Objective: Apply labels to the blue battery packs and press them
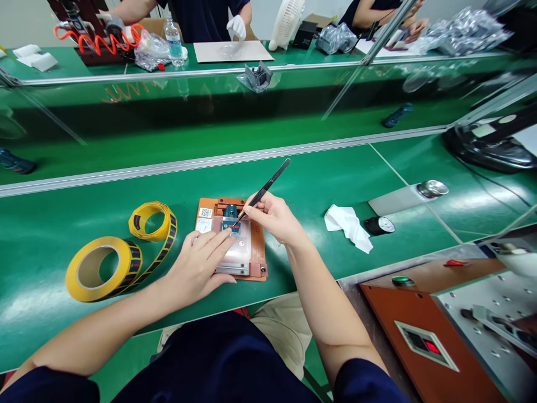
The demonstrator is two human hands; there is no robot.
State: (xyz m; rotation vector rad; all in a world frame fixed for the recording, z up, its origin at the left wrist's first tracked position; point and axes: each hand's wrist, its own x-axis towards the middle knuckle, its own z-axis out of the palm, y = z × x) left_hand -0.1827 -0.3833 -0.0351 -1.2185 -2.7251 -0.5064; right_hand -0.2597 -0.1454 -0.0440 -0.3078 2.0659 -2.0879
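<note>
An orange-brown fixture (260, 246) with a clear plate (243, 258) rests on the green bench before me. A dark blue part (230, 211) sits in it, and a dark label with red lettering (233, 226) lies just below. My right hand (274, 217) pinches black tweezers (268, 184), whose lower tip reaches down to the label. My left hand (201, 258) lies flat across the fixture's left side, fingers stretched out and fingertips beside the label. Whether those fingertips touch the label, I cannot tell.
Left of the fixture stand a large yellow label roll (78, 274) and a smaller coil (140, 224). To the right lie a crumpled white tissue (347, 224), a black round cap (377, 225) and a pump-top bottle (394, 198). Other people work behind the rail (188, 165).
</note>
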